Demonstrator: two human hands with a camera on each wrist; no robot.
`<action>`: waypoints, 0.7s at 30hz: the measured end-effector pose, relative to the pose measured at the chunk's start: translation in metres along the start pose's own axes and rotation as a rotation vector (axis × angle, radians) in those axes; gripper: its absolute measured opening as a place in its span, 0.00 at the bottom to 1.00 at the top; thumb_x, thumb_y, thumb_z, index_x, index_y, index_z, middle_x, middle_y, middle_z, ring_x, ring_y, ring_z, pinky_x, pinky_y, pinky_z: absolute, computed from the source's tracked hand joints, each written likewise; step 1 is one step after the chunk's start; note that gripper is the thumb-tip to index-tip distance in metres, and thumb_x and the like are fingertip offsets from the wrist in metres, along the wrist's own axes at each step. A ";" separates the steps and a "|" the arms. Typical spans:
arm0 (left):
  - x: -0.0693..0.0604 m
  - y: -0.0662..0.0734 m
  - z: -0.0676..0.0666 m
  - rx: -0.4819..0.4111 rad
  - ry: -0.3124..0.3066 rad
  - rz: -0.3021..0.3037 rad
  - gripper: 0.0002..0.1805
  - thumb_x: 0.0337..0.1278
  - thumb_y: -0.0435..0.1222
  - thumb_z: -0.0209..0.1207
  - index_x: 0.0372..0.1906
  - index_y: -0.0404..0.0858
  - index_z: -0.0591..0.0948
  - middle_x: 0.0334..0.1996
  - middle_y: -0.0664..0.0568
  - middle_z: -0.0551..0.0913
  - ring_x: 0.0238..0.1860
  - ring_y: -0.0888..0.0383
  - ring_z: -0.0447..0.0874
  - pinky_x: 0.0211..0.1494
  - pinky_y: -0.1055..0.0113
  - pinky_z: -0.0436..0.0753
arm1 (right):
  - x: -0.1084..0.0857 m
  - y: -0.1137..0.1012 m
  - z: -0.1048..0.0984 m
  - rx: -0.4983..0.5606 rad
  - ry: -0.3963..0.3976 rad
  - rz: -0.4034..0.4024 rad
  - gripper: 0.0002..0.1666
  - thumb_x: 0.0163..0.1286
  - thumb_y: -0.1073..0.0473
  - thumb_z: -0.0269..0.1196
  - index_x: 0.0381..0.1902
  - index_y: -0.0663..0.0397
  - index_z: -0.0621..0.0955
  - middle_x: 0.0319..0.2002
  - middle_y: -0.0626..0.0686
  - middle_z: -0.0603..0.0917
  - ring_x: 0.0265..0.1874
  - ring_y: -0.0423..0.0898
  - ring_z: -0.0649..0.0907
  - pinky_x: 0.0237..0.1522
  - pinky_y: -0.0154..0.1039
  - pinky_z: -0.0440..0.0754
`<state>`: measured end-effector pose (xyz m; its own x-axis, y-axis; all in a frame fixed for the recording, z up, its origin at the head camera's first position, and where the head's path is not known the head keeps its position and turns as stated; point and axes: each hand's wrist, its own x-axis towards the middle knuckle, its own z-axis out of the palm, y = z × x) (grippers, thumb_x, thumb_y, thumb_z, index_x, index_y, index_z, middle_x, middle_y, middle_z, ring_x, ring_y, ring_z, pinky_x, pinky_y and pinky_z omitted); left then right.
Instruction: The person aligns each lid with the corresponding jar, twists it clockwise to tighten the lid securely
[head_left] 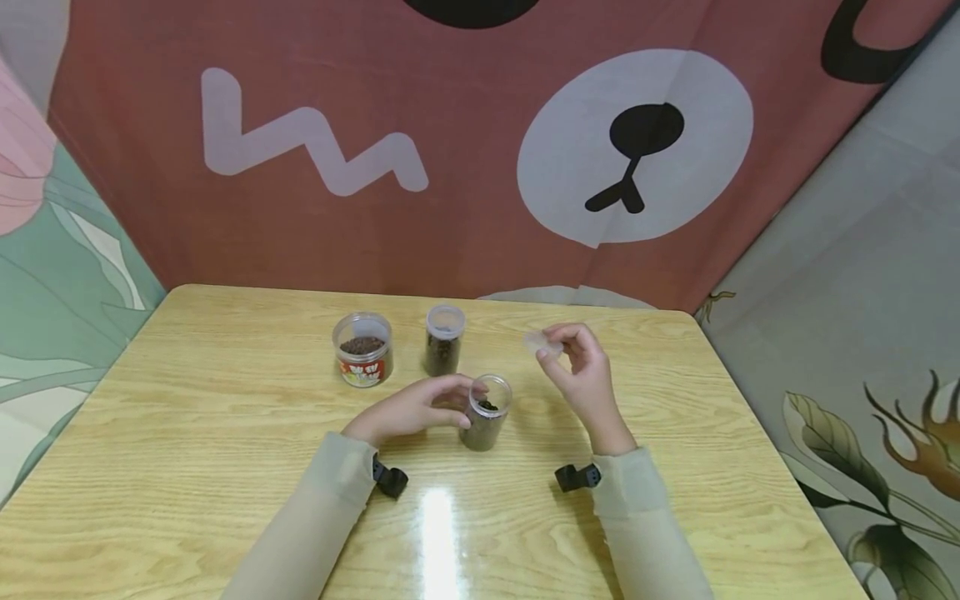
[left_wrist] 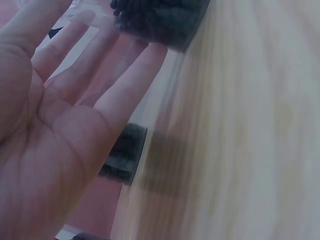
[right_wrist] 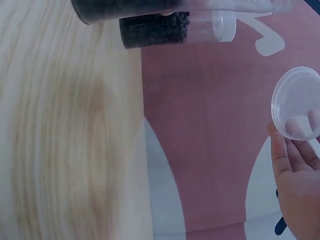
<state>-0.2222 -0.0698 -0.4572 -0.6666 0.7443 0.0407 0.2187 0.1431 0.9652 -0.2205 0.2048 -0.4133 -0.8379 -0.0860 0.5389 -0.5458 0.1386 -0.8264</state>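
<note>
A slim clear jar [head_left: 483, 429], with no lid and dark contents in its lower part, stands upright on the table. My left hand [head_left: 416, 407] holds it from the left, thumb in front and fingers behind. Part of the jar's dark-filled body [left_wrist: 155, 22] appears at the top of the left wrist view, by the fingertips. Right of the jar and raised above the table, my right hand [head_left: 587, 379] pinches a clear round lid [head_left: 538, 342] between thumb and fingers. In the right wrist view, the translucent lid [right_wrist: 297, 100] shows its round face.
Behind the held jar stands a similar lidded jar [head_left: 442, 354] with dark pieces inside. To its left is a wider open tub [head_left: 363, 371] with a red label and brown granules. The wooden table [head_left: 225, 400] ends at a printed cloth [head_left: 465, 225].
</note>
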 end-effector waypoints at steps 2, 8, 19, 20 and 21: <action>-0.001 -0.001 -0.001 -0.004 -0.001 0.004 0.27 0.68 0.32 0.63 0.70 0.36 0.72 0.68 0.46 0.74 0.66 0.50 0.75 0.68 0.55 0.74 | 0.000 -0.003 0.002 -0.003 -0.014 -0.015 0.12 0.65 0.79 0.63 0.45 0.76 0.75 0.51 0.67 0.78 0.52 0.44 0.80 0.59 0.34 0.77; -0.003 -0.005 -0.004 0.019 -0.004 0.016 0.28 0.68 0.33 0.63 0.70 0.36 0.72 0.69 0.46 0.74 0.66 0.50 0.74 0.68 0.54 0.74 | -0.001 -0.010 0.006 -0.007 -0.043 -0.070 0.13 0.62 0.80 0.65 0.43 0.74 0.76 0.52 0.67 0.79 0.54 0.49 0.81 0.61 0.35 0.77; -0.008 -0.007 -0.010 0.013 -0.030 -0.013 0.29 0.71 0.38 0.62 0.73 0.41 0.71 0.71 0.46 0.73 0.68 0.51 0.73 0.69 0.53 0.73 | -0.006 -0.019 0.010 0.002 -0.158 -0.116 0.18 0.57 0.82 0.68 0.43 0.68 0.79 0.52 0.65 0.81 0.57 0.49 0.79 0.63 0.41 0.77; -0.009 -0.007 -0.011 0.012 -0.032 -0.015 0.29 0.71 0.38 0.62 0.73 0.41 0.71 0.71 0.46 0.73 0.68 0.51 0.73 0.69 0.53 0.73 | -0.006 -0.020 0.010 -0.001 -0.172 -0.116 0.18 0.56 0.83 0.68 0.43 0.68 0.80 0.52 0.65 0.81 0.58 0.48 0.79 0.64 0.41 0.77; -0.009 -0.007 -0.011 0.012 -0.033 -0.012 0.29 0.71 0.38 0.62 0.73 0.40 0.71 0.70 0.46 0.73 0.68 0.51 0.73 0.69 0.53 0.73 | -0.007 -0.021 0.010 -0.002 -0.187 -0.117 0.18 0.56 0.83 0.69 0.43 0.68 0.80 0.52 0.65 0.81 0.58 0.49 0.79 0.64 0.41 0.77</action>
<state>-0.2256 -0.0845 -0.4619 -0.6450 0.7639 0.0203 0.2198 0.1600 0.9623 -0.2036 0.1922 -0.4017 -0.7549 -0.2828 0.5917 -0.6398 0.1193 -0.7592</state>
